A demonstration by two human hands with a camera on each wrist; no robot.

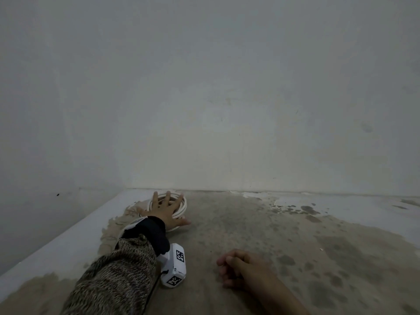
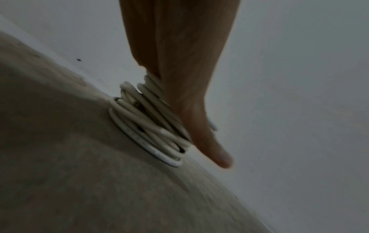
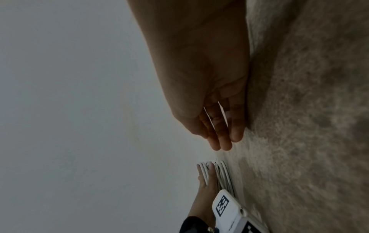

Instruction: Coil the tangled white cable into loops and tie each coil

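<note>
Head view: the coil (image 1: 169, 206) of white cable sits on the worn floor (image 1: 250, 235) in the lower left-centre of the frame, near the corner where floor meets wall (image 1: 204, 87). The left hand (image 1: 167, 210) lies flat on top of it, fingers spread and straight, thumb out to the right — likely pressing the loops down so they don't spring apart. No tie can be seen from here. The right hand (image 1: 241, 269) rests on the floor at lower centre, well apart from the coil, fingers loosely curled and holding nothing; it looks idle, probably a prop for the body.

Left wrist view: the coil (image 2: 147, 123) shows at centre as a stack of many turns, lying on the floor (image 2: 69, 173). The left hand (image 2: 179, 78) comes down from the top edge and lies on the stack's upper side; the thumb (image 2: 215, 149) points straight toward lower right, off the cable. A cut end of cable pokes out low in the stack — whether anything binds the turns I cannot tell.

Right wrist view: the right hand (image 3: 211, 110) fills the upper centre, its edge along the floor (image 3: 309, 110), fingers side by side, relaxed, gripping nothing. At the bottom, the left hand (image 3: 206, 184) sits over the coil (image 3: 223, 175), with the wrist camera (image 3: 225, 206) below it.

My read: the coil is wound and being held down; the tie is not visibly done.
</note>
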